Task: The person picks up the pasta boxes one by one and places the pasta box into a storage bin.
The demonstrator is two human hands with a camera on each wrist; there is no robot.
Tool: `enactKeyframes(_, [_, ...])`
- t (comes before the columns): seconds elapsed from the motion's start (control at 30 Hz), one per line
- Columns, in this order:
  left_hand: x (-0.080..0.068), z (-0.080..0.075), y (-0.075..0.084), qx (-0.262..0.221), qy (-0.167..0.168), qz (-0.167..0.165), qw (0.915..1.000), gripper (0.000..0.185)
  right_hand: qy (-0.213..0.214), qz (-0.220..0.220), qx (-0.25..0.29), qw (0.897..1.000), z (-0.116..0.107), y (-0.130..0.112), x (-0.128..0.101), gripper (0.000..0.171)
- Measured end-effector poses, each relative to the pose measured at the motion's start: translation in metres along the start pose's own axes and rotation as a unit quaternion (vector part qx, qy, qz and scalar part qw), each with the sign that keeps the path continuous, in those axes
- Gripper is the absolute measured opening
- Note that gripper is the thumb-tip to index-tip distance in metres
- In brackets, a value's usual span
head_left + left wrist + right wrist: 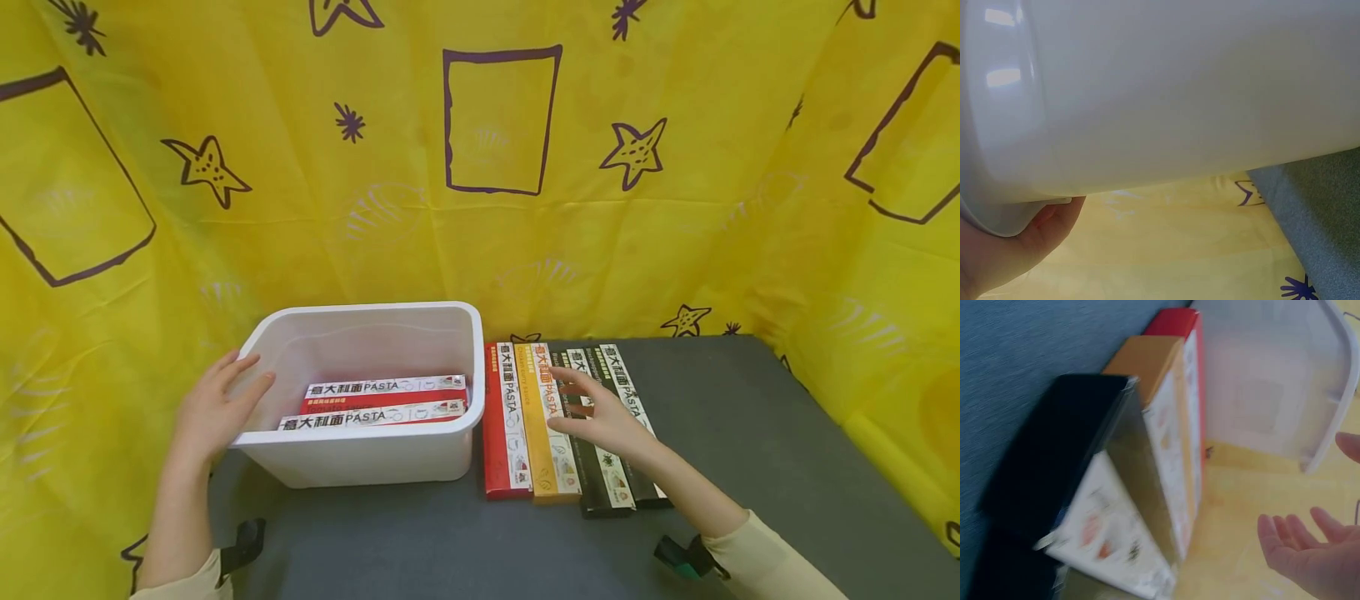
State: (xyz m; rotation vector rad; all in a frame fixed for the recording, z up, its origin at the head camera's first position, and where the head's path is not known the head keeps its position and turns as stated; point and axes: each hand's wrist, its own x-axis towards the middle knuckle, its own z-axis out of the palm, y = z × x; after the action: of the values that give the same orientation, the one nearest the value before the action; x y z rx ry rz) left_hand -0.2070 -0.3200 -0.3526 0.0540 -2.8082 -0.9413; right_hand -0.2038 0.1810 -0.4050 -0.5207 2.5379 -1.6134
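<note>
A white plastic bin (pixel 360 458) stands on the dark table, with red pasta boxes (pixel 375 400) lying inside it. My left hand (pixel 213 408) holds the bin's left rim; the left wrist view shows the bin's outer wall (pixel 1179 94) close up. Right of the bin stand a red pasta box (pixel 510 425), a yellow one (pixel 551 450) and two black ones, the nearer black box (pixel 603 475) beside the farther black box (pixel 626 392). Over the yellow and black boxes hovers my right hand (pixel 600 421), thumb and fingers apart, holding nothing.
A yellow cloth (pixel 300 242) printed with starfish and frames hangs behind and around the table. The grey table surface (pixel 720 417) extends to the right of the boxes and in front of the bin.
</note>
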Motion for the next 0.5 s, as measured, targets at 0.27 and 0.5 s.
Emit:
enactKeyframes(0.27, [0.003,0.001,-0.003,0.005,0.001,0.005,1.0,0.067,0.024,0.024,-0.027,0.999,-0.009,0.022,-0.016,0.075])
enactKeyframes(0.5, [0.001,0.0,-0.002,0.003,-0.003,0.002,1.0,0.068,0.038,0.054,-0.065,0.996,-0.018,0.037,-0.032,0.076])
